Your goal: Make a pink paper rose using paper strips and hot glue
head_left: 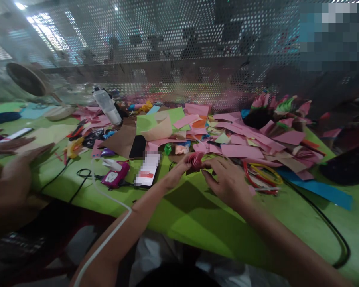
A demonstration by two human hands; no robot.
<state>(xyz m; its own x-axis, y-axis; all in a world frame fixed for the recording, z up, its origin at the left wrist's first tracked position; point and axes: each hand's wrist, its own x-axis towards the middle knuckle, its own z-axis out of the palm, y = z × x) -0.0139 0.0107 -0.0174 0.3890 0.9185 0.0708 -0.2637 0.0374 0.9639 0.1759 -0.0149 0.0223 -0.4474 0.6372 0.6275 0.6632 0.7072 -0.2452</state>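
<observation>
A small pink piece of layered, ruffled paper (195, 159) is held up just above the green tabletop (194, 215), near the middle of the view. From its left side my left hand (178, 172) pinches it, fingers closed on its edge. On the other side my right hand (224, 178) has its fingertips at the paper's right edge, thumb and fingers curled round toward it. Just behind my hands are a peach-coloured bundle (182, 148) and a small green piece (167, 149). Left of my left hand lies a lit phone (148, 169).
Pink paper strips (242, 151) are heaped behind my hands. A magenta power adapter (115, 175) with cables, a bottle (107, 105) and a glue gun (74, 147) stand or lie leftward. Red scissors (260, 179) lie right. Another person's hands (14, 175) are at far left.
</observation>
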